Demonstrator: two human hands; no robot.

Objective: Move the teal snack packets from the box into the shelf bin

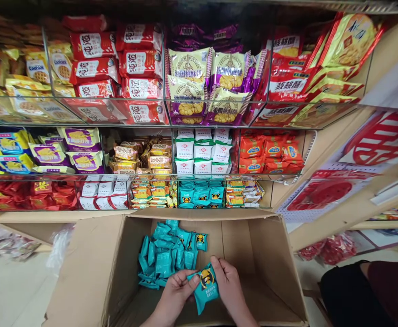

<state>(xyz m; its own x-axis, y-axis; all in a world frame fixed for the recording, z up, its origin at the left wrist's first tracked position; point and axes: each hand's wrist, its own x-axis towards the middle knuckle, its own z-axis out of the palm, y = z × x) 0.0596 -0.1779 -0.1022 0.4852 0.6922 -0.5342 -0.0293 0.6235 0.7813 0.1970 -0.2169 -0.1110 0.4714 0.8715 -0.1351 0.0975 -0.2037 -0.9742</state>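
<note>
Between my two hands is a teal snack packet [207, 288] with a dark and yellow round emblem facing up. My left hand [176, 293] pinches its left side with thumb and fingers. On the other side, my right hand [228, 284] grips the upper right edge, thumb on top. Both hands are over the open cardboard box [267, 245]. Inside, a loose heap of matching teal packets [164, 261] lies against the left part of the floor. More teal packets [202, 194] stand in rows in a clear shelf compartment just beyond the box.
Tiered shelves with clear fronts [117, 111] hold wrapped biscuits behind the box. An opened flap [83, 268] sticks out left. A plastic bag [61, 247] hangs beyond it. Part of a person in dark clothing [365, 295] is at lower right.
</note>
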